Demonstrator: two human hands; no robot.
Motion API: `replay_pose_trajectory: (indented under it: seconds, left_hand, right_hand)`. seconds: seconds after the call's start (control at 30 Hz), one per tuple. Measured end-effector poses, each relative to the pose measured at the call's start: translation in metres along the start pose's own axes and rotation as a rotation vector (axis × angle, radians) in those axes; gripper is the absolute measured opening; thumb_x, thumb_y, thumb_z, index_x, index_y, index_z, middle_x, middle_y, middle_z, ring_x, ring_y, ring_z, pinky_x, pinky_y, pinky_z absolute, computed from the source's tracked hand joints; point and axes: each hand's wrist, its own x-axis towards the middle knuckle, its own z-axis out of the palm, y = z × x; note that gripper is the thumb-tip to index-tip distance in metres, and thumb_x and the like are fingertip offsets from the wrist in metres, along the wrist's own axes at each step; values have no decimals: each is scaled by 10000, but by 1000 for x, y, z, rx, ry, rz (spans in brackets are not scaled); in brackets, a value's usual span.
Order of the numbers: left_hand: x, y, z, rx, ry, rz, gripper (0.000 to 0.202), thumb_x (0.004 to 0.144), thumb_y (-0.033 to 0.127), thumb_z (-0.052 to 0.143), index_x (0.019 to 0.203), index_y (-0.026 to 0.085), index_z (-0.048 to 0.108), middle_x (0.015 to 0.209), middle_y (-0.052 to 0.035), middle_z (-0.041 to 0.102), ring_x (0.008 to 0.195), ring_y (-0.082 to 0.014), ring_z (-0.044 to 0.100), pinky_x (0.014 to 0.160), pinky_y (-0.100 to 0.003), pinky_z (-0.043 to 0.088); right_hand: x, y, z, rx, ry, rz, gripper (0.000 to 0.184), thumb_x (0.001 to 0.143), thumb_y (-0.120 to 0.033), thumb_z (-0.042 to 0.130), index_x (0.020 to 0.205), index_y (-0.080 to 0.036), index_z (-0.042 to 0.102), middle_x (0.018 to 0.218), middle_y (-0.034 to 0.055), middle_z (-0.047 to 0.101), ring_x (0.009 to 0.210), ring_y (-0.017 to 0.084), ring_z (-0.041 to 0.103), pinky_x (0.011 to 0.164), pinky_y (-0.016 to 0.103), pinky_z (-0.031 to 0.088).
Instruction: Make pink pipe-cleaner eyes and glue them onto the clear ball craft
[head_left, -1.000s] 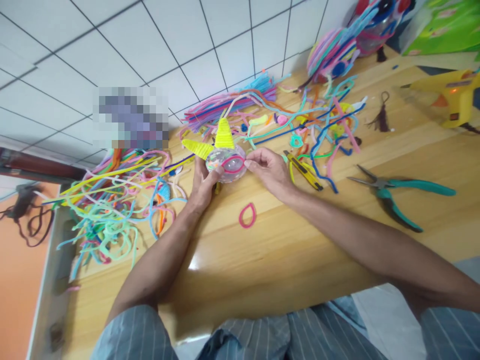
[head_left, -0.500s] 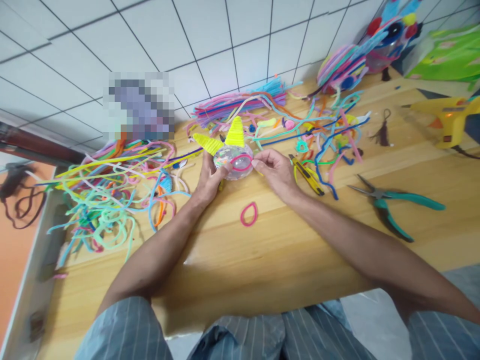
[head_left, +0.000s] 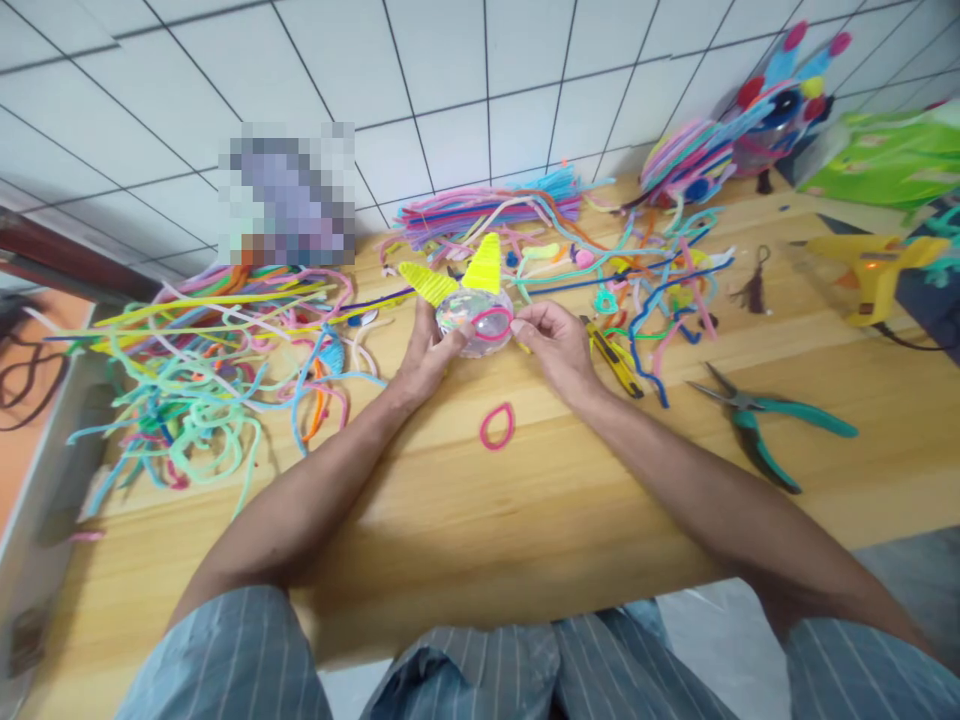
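Note:
My left hand (head_left: 429,350) grips a clear, shiny ball (head_left: 454,312) from its left side, the thumb across its front. Two yellow ear shapes (head_left: 484,264) of wound pipe cleaner stand up from the top of the ball. Against its front lies a pink pipe-cleaner loop (head_left: 493,311), shaped like a pointed oval. My right hand (head_left: 559,345) pinches the right end of this loop between thumb and finger. Nearer to me, a second pink loop (head_left: 496,426) lies flat on the wooden table (head_left: 480,540).
Tangled pipe cleaners (head_left: 217,420) lie at left, with a bundle (head_left: 487,207) along the tiled wall. To the right are a yellow utility knife (head_left: 613,358), green-handled pliers (head_left: 765,405), a dark tassel (head_left: 754,285) and a yellow glue gun (head_left: 874,270). Finished-looking colourful figures (head_left: 690,150) stand behind.
The view has shifted slightly, moving everything a little in the frame. My hands keep the same hold on the ball and loop.

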Motion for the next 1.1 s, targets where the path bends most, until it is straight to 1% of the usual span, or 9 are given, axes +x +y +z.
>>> replay_pose_trajectory:
  seconds: [0.27,0.43,0.6,0.7,0.8,0.97,1.1]
  left_hand:
    - [0,-1,1,-9,1,12,868,918,766,794,1592,288,528,1493,-119,691,1449,-382,637,1337,-549,435]
    - [0,-7,-1,-26,6,16,872,886,755,831,1579,308,550,1476,-106,705,1454,-385,635,1342,-549,428]
    - [0,-13,-2,-70,18,25,858,872,745,841,1559,304,576,1467,-104,708,1447,-375,645,1314,-506,452]
    - [-1,-15,-2,-55,12,33,868,894,776,807,1581,310,553,1495,-103,695,1460,-365,638,1288,-483,477]
    - [-2,-16,-3,-39,-2,38,830,944,806,734,1592,328,531,1527,-94,671,1496,-353,610,1298,-480,469]
    - [-2,-14,-3,-38,6,23,796,904,759,810,1528,322,580,1497,-89,678,1470,-348,619,1285,-474,485]
    - [-1,-12,-1,-30,17,20,799,905,760,807,1529,319,571,1481,-93,685,1466,-346,628,1291,-476,488]
  right_hand:
    - [0,-3,0,6,-1,20,236,788,-446,807,867,-241,720,793,-33,726,739,150,607,755,317,487]
    - [1,-1,2,22,7,14,270,779,-475,809,866,-235,722,778,-34,711,708,142,583,729,311,475]
    - [1,2,1,11,-11,-8,268,806,-476,822,874,-238,719,790,-32,715,721,142,576,731,303,487]
    - [2,5,0,18,-9,-23,277,817,-482,837,877,-235,725,786,-31,712,725,142,570,716,296,475]
    - [3,8,0,28,-4,-38,286,828,-488,852,882,-231,737,783,-28,713,727,142,567,702,291,462]
    - [3,11,1,50,-6,-40,285,836,-478,868,905,-230,745,800,-25,721,731,145,580,709,293,465]
    - [3,13,1,53,0,-47,290,840,-485,868,921,-233,750,798,-29,712,739,147,588,717,295,468]
